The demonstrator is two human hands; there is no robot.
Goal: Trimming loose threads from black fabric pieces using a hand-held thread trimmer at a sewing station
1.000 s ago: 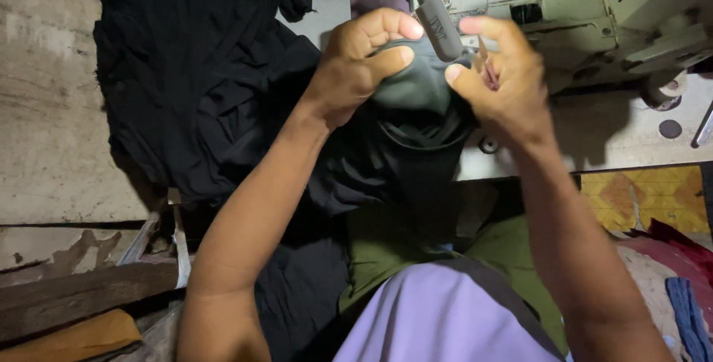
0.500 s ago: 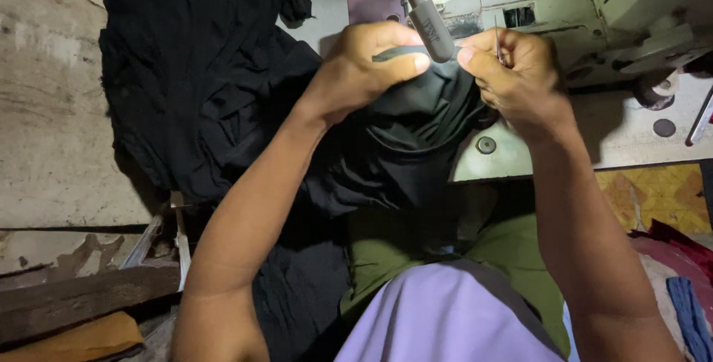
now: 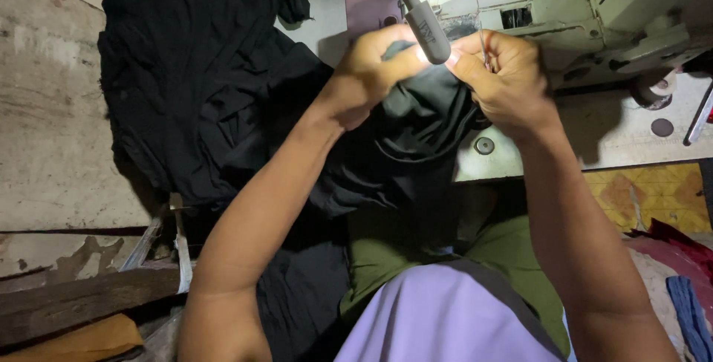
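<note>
1. One view only, the head camera: both hands hold a bunched piece of dark fabric (image 3: pixel 420 121) up close under the small lamp head (image 3: pixel 431 33) of a gooseneck light, above the edge of the sewing machine table (image 3: pixel 616 135).
2. Left hand (image 3: pixel 371 72): its fingers are curled shut on the top fold of the dark fabric, thumb pressed against the cloth.
3. Right hand (image 3: pixel 505 80): its fingers are closed, pinching the cloth's edge together with a thin metal tool whose kind I cannot tell.
4. Risk, as I judge it: the fingertips sit just beside the lit lamp head, so a knuckle could knock it; the thin tool could prick the left thumb or snag the cloth if the pinch slips.
5. Risk: the rest of the fabric hangs down towards the lap and could drag the held fold loose.
6. Against the earlier frame, the hands stand higher and closer together, now right at the lamp, and the cloth is bunched tighter between them.
</note>
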